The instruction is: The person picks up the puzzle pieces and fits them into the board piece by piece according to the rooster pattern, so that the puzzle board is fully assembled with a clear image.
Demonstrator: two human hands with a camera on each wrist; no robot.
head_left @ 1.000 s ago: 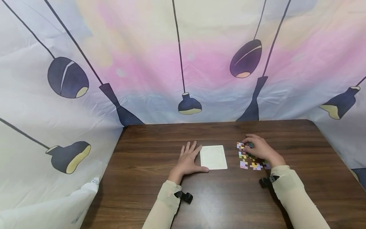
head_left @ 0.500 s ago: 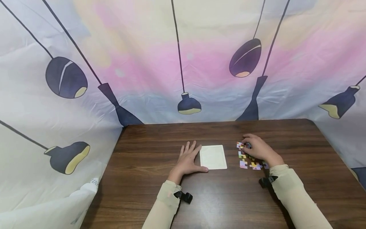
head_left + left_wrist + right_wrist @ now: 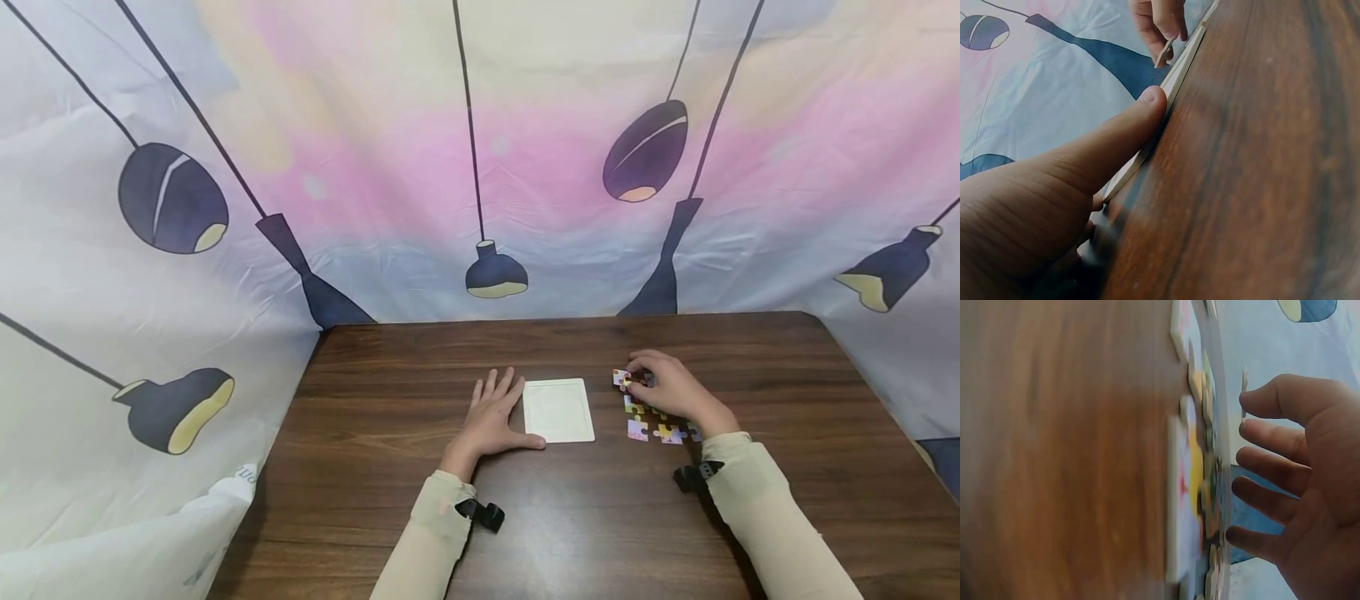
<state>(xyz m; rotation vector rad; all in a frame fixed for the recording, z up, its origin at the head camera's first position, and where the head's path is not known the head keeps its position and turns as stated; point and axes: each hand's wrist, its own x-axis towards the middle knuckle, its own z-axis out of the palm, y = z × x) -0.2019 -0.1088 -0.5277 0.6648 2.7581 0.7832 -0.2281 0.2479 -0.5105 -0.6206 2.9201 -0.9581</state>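
My left hand [image 3: 492, 425] lies spread at the left side of a square white puzzle tray [image 3: 558, 411], with straight fingers and the thumb touching its near left corner. In the left wrist view the thumb [image 3: 1129, 125] presses along the edge of the tray. My right hand [image 3: 678, 389] pinches a jigsaw piece [image 3: 621, 377] between thumb and fingertips. The right wrist view shows that piece [image 3: 1245, 381] edge-on, raised off the table. Beneath and beside the right hand lie several other colourful jigsaw pieces [image 3: 637, 431], some of them hidden by the hand.
The brown wooden table [image 3: 390, 400] carries the tray and pieces. Behind it hangs a pastel cloth backdrop [image 3: 397, 167] printed with lamps. Each sleeved wrist wears a small black camera [image 3: 491, 517].
The right hand has lifted the pinched jigsaw piece from the group and shifted slightly left with it. The left hand stays in place at the tray.
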